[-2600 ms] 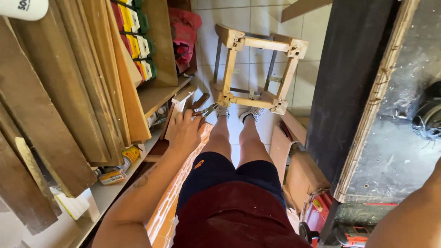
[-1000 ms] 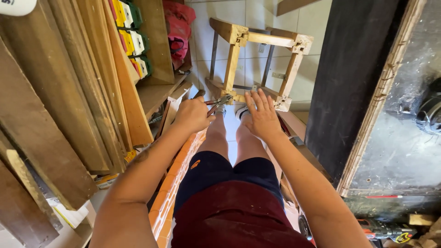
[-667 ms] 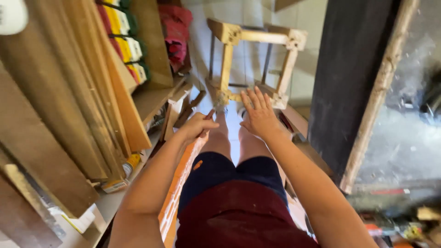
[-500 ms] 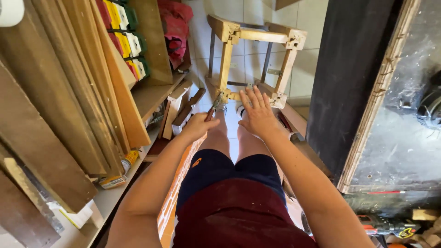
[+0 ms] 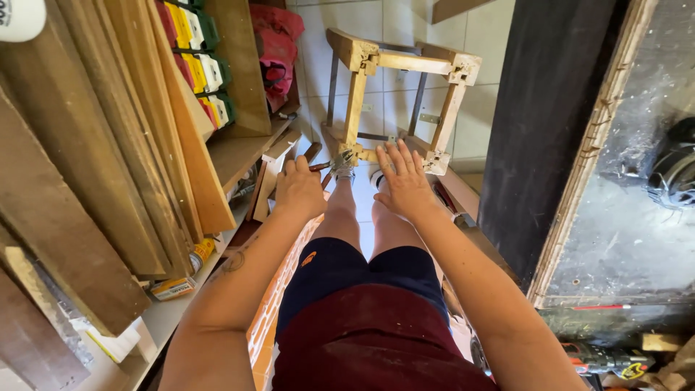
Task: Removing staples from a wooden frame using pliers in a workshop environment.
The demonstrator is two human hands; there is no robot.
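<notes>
reaching down toward the floor, both arms stretch over the bare legs to a small wooden frame (image 5: 398, 101), an unfinished stool-like skeleton of pale posts and rails that stands on the pale tiled floor (image 5: 478, 43) by the far wall. since a moment ago the left hand (image 5: 300, 190) has drawn back a little from the frame toward the shelf side, taking the pliers (image 5: 334, 164) with it; their dark red handles stay wrapped in its curled fingers, and the metal nose now sits just beside the frame's near lower corner rather than right on it. the right hand (image 5: 402, 181), which was not at the frame in the earliest view, has come forward and lies flat with fingers spread, fingertips at the near lower rail next to the pale corner block. whether the palm presses the wood i cannot tell. my reading is that the right hand steadies the frame while the pliers are being re-aimed at that corner.

the pliers' long axis runs from the left hand toward the frame, nose pointing at the corner joint, handles toward the lumber rack (image 5: 108, 145) on the left. the frame's posts run away from the camera, its open side facing the person. a dark board (image 5: 550, 130) leans at the right edge of the floor space.
</notes>
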